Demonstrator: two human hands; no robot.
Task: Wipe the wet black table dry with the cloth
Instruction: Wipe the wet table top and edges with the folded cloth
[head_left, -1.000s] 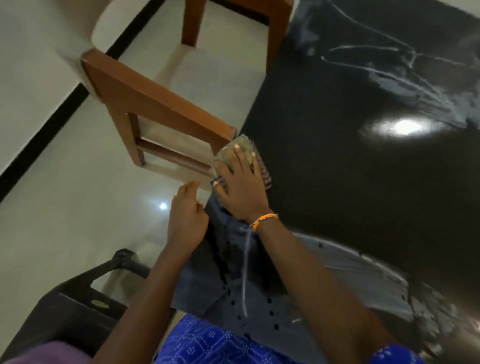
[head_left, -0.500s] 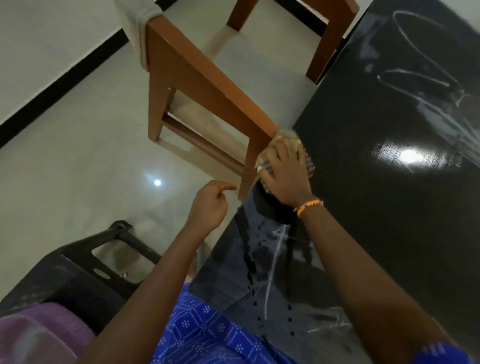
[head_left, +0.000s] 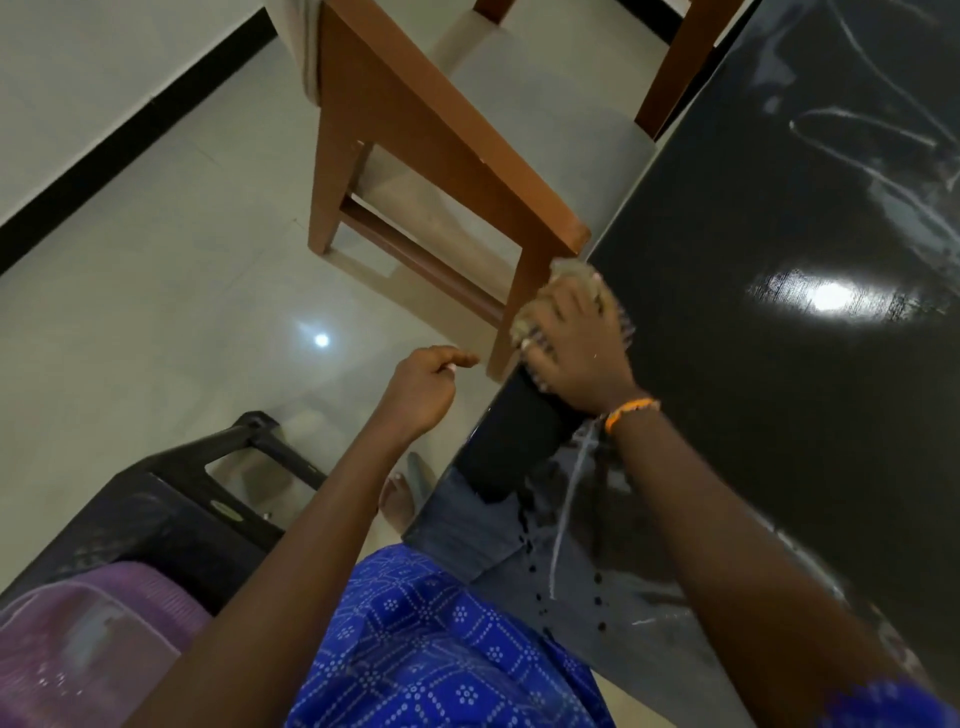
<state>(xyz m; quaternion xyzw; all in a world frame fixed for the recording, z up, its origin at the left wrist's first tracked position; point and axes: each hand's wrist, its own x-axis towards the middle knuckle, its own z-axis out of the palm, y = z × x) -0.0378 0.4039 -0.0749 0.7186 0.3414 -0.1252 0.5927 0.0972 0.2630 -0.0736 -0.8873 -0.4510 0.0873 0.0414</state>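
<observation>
The glossy black table (head_left: 779, 441) fills the right side, with pale wet streaks at its far end and droplets and smears near me. A bunched greenish cloth (head_left: 566, 273) lies at the table's left edge, beside the chair's corner. My right hand (head_left: 579, 353), with an orange wristband, presses down on the cloth with its fingers spread over it. My left hand (head_left: 423, 387) hovers off the table's left edge, loosely curled with the forefinger out, and holds nothing.
A wooden chair (head_left: 441, 145) stands against the table's left edge, touching the cloth's spot. A black plastic stool (head_left: 171, 512) and a purple item (head_left: 93, 639) are at the lower left. My foot (head_left: 397, 499) is on the pale tiled floor.
My right hand has pushed the cloth a little farther along the table's left edge, up to the chair's corner. My left hand has drawn away from the edge and curled.
</observation>
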